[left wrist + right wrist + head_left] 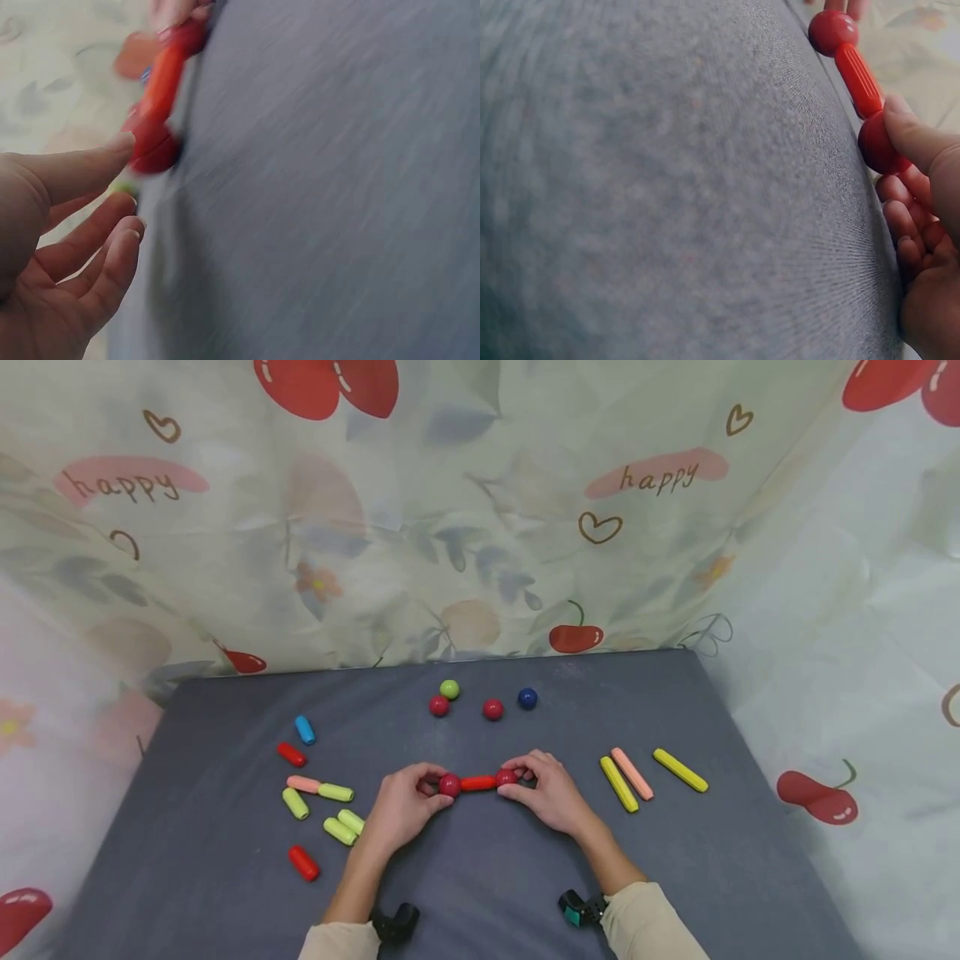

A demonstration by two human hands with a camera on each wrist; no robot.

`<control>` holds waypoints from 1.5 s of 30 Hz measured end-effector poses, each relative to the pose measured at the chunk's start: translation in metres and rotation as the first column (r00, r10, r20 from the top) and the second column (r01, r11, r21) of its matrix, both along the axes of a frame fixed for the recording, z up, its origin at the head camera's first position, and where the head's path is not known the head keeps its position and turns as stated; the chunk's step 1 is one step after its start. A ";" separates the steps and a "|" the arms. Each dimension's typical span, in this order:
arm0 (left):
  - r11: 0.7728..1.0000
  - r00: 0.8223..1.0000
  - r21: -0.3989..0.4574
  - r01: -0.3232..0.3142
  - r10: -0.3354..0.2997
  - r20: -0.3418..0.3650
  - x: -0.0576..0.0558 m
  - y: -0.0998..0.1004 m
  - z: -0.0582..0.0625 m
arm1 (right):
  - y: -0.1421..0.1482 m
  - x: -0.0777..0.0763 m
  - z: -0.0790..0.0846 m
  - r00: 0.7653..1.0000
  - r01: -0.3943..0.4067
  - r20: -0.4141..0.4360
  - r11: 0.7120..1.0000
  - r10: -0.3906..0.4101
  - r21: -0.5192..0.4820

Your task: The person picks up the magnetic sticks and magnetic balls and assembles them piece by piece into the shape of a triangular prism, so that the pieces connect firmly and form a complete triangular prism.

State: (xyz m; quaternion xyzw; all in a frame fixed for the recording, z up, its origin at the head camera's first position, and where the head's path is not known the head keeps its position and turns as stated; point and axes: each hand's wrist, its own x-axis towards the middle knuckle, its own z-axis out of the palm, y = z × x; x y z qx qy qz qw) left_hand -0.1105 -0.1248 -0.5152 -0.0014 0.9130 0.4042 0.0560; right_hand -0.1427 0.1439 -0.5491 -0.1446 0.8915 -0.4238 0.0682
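"One patterned cloth backdrop (480,485) takes up the most room, printed with cherries, hearts and the word 'happy'. What comes after it?"

"A table under dark grey cloth (480,877), then two cream sleeves (652,927) and a black wrist device (395,924) on each arm."

"And the hands?"

"Both are near the middle of the table. The left hand (408,802) pinches a dark red ball (450,785) between thumb and fingertips, parted only by the ball's width. The right hand (551,795) pinches a second dark red ball (506,778) the same way, its lower fingers loosely bent."

"What sits between those balls?"

"A ribbed red rod (477,783), meeting one ball at each end, the three in a line. Whether they touch the cloth, I cannot tell."

"Anything to the right?"

"Three long sticks: a yellow stick (618,784) just beside a pink stick (632,773), and another yellow stick (680,770) apart."

"To the left?"

"Shorter rods: two red, one blue (304,729), four pale green, and a pink rod (303,783) end to end with a green one (335,792)."

"Smallest?"

"Four balls beyond the hands: a green ball (449,689) just beside a red one (439,706), another red (492,709), and a blue ball (527,698)."
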 end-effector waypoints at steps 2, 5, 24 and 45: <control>1.000 1.000 -0.001 -0.011 0.011 -0.006 0.001 -0.013 0.006 | -0.001 -0.001 0.000 1.000 -0.006 0.003 1.000 0.006 -0.002; 0.998 0.998 -0.012 -0.069 0.069 -0.008 0.005 -0.042 0.018 | -0.001 -0.002 0.001 1.000 -0.005 0.002 1.000 0.005 -0.002; 0.961 0.995 -0.269 -0.068 0.084 0.049 0.010 -0.113 0.014 | -0.001 0.002 -0.002 1.000 0.019 0.002 1.000 -0.019 0.016; 0.987 0.989 0.107 -0.121 0.129 -0.072 -0.025 -0.031 0.036 | -0.001 0.000 0.001 1.000 0.003 0.001 1.000 -0.003 -0.004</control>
